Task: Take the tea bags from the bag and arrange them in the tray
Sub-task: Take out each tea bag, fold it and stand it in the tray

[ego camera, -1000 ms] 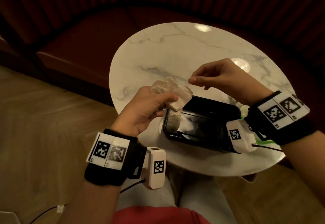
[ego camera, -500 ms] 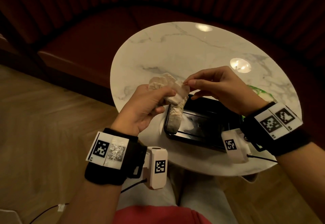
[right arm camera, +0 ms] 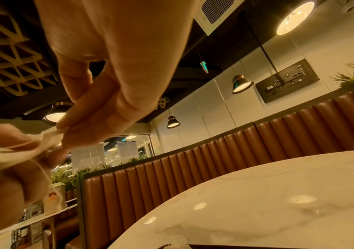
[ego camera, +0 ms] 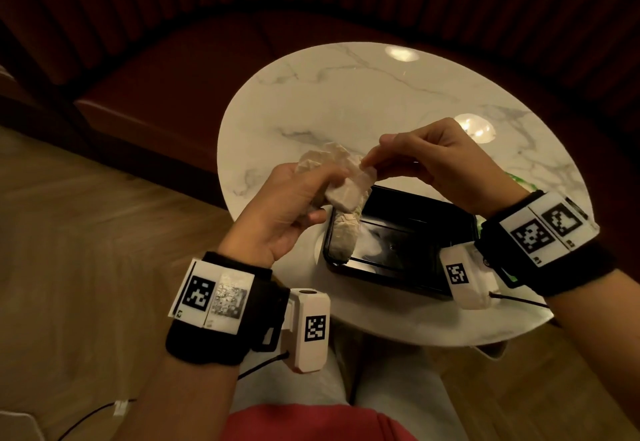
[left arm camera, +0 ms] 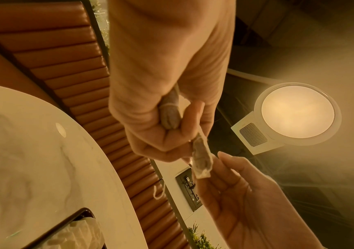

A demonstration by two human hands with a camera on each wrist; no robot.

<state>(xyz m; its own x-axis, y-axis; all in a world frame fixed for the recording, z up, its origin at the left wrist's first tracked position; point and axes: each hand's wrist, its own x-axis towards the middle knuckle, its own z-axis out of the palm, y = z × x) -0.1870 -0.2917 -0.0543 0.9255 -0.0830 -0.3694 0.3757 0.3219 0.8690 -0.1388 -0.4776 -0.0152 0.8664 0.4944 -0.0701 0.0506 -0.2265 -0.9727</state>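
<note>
My left hand grips a bunch of pale tea bags above the left end of a black tray on the marble table. My right hand pinches the edge of one tea bag of that bunch between thumb and fingertips. The left wrist view shows the pinched tea bag sticking out of my left hand, with its string hanging below. In the right wrist view my right hand holds the bag's edge. Some tea bags lie in the tray's left end.
The round marble table has a dark red bench curving behind it. A green packet lies on the table to the right, mostly hidden by my right wrist. The tray's middle and right part hold nothing. Wooden floor lies to the left.
My right hand came leftward from above the tray to the bunch and took hold of one tea bag's edge. The left hand has stayed in place with the bunch.
</note>
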